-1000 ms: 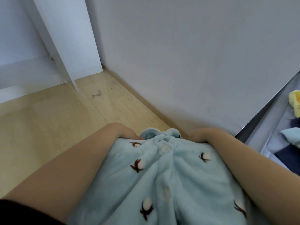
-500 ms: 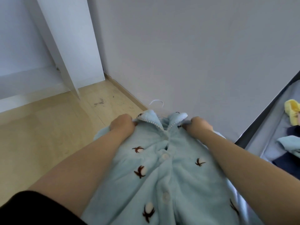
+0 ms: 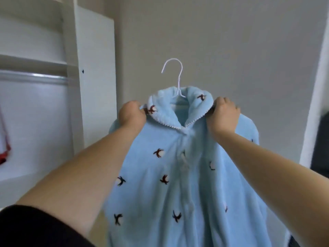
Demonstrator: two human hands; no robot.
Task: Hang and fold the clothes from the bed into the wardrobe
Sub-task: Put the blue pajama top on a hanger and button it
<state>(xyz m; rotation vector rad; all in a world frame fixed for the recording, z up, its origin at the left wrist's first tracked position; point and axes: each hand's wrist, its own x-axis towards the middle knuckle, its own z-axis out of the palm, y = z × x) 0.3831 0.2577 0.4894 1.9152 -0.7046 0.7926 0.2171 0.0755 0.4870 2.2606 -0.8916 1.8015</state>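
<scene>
So here both hands are up in front of the camera holding a light blue fleece pajama top (image 3: 178, 175) by the shoulders. The left hand (image 3: 132, 116) is clenched on the fabric right at the left tip of the collar (image 3: 199, 104), and the right hand (image 3: 223, 116) is pinched onto the collar edge on the other side, knuckles facing the camera. The fleece is bunched a bit under each grip.

The top is already on a thin white wire hanger (image 3: 175, 75). The hook sticks straight up out of the neck opening, with its open end curling to the left, and it isn't hooked on anything, just hanging in the air in front of the plain wall (image 3: 231, 41). The top faces the camera with the button placket running down the middle, and it looks buttoned. It's dotted with little white and dark embroidered motifs; can't really tell what they are, it's a bit blurry. The lower part of the garment drops out of the bottom of the frame.

Off to the left is the white wardrobe (image 3: 94, 77), open, with a metal hanging rail (image 3: 33, 77) running across under a shelf. The top is well apart from that rail. Something red (image 3: 5, 148) hangs at the far left edge inside the wardrobe, mostly cut off. A black sleeve (image 3: 35, 227) shows at the bottom left on the left arm.
</scene>
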